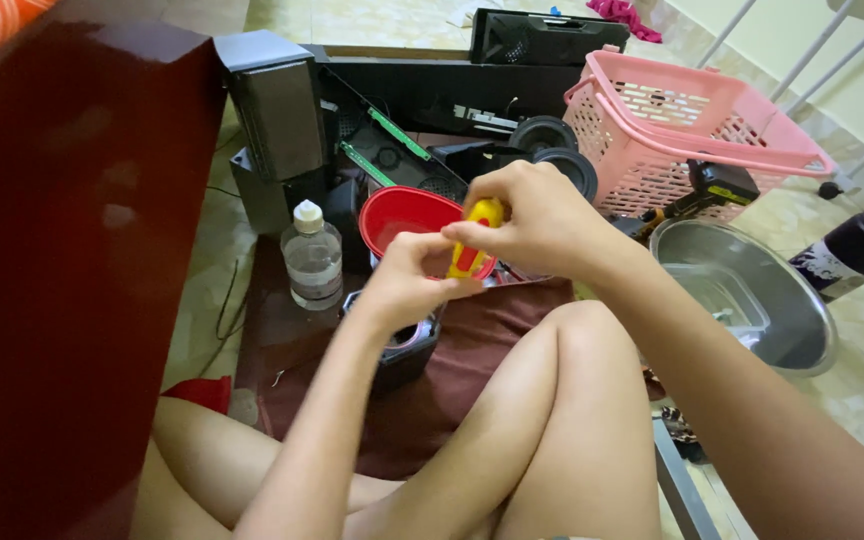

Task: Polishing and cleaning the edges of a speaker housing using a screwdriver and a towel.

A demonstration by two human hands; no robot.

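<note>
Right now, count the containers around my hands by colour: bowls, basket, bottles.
Red bowl: 1
Pink basket: 1
Silver metal bowl: 1
Clear bottle: 1
Black bottle: 1
Total: 5

Glossy yellow plastic tool (pixel 479 240), shiny metal bowl (pixel 802 310), matt pink plastic basket (pixel 692 125).

Both hands, left hand (pixel 407 275) and right hand (pixel 537 220), grip a yellow screwdriver (pixel 476 238).
</note>
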